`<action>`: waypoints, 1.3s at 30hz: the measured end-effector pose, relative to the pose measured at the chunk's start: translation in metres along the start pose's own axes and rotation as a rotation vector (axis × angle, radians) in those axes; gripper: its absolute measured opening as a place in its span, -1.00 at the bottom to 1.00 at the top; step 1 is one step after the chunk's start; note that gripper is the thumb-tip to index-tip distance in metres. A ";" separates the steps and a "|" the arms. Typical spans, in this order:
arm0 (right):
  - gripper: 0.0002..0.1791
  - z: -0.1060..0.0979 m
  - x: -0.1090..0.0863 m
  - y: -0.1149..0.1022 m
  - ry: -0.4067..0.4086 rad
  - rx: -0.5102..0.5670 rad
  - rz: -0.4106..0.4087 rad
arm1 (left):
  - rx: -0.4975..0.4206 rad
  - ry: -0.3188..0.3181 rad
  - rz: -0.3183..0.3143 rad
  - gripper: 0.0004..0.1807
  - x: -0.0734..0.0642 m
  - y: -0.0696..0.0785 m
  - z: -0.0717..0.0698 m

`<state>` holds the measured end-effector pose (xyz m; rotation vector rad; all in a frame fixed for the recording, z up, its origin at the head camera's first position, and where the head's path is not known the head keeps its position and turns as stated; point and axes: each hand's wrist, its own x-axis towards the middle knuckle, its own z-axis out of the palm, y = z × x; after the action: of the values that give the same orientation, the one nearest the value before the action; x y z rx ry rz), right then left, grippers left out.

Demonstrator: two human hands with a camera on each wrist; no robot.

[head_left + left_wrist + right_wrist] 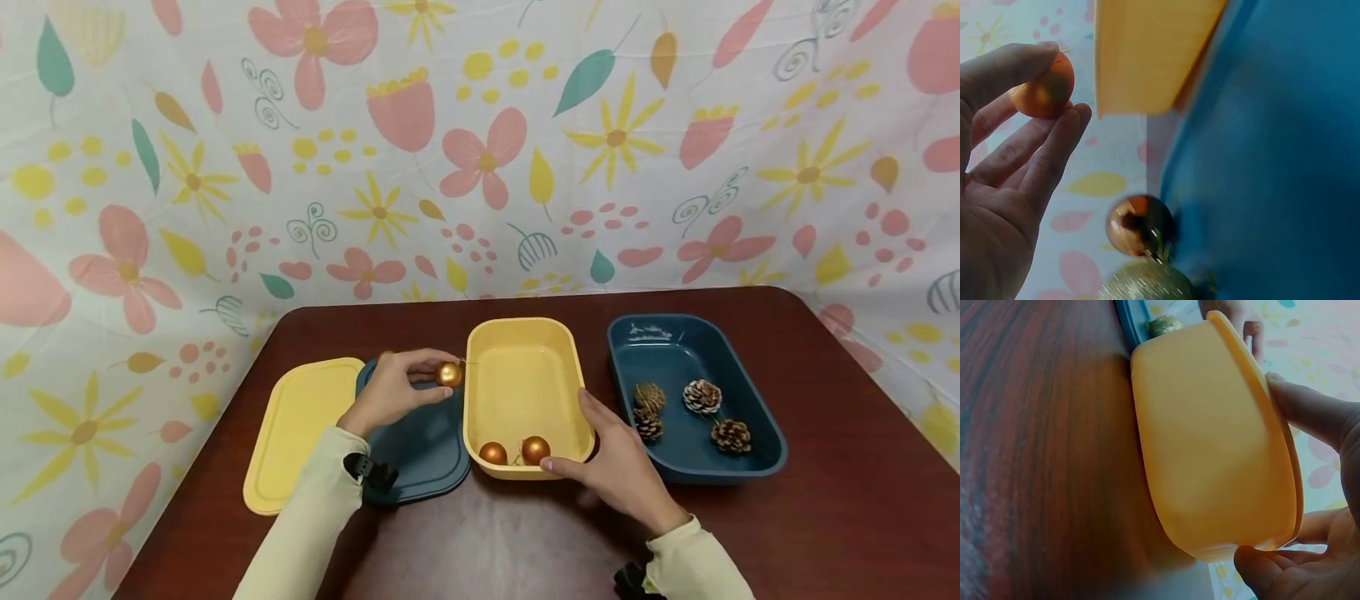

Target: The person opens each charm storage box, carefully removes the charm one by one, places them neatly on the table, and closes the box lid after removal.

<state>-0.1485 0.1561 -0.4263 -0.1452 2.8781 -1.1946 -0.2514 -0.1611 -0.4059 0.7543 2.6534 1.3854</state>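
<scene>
My left hand [401, 383] pinches a shiny gold bauble [448, 374] between thumb and fingers, over the blue lid [420, 450] and just left of the yellow container [525, 375]. Two more copper-gold baubles, one on the left [492, 453] and one on the right [536, 450], lie at the near end inside that container. My right hand [618, 458] grips the container's near right corner, thumb at the front rim and fingers along the right side. In the left wrist view, a shiny copper bauble [1140, 225] and a glittery gold bauble [1147, 281] sit on the blue lid.
A dark blue container [675, 354] stands at the right, holding several pine cones [702, 397]. At the left, a yellow lid [300, 433] lies flat, partly under the blue lid. All rest on a dark wooden table [510, 542] before a floral cloth [480, 208].
</scene>
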 end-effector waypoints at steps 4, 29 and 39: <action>0.27 -0.002 0.000 -0.001 -0.002 -0.004 0.001 | 0.133 0.032 -0.025 -0.56 -0.001 -0.009 -0.005; 0.28 -0.001 0.001 -0.002 0.007 -0.015 -0.011 | 0.813 -0.060 0.031 -0.53 -0.004 -0.015 0.003; 0.28 0.002 -0.003 0.000 0.016 -0.005 -0.002 | 0.849 -0.017 0.031 -0.56 -0.010 -0.008 0.001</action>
<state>-0.1458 0.1545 -0.4274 -0.1397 2.8952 -1.1949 -0.2452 -0.1689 -0.4143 0.8266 3.1819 0.1766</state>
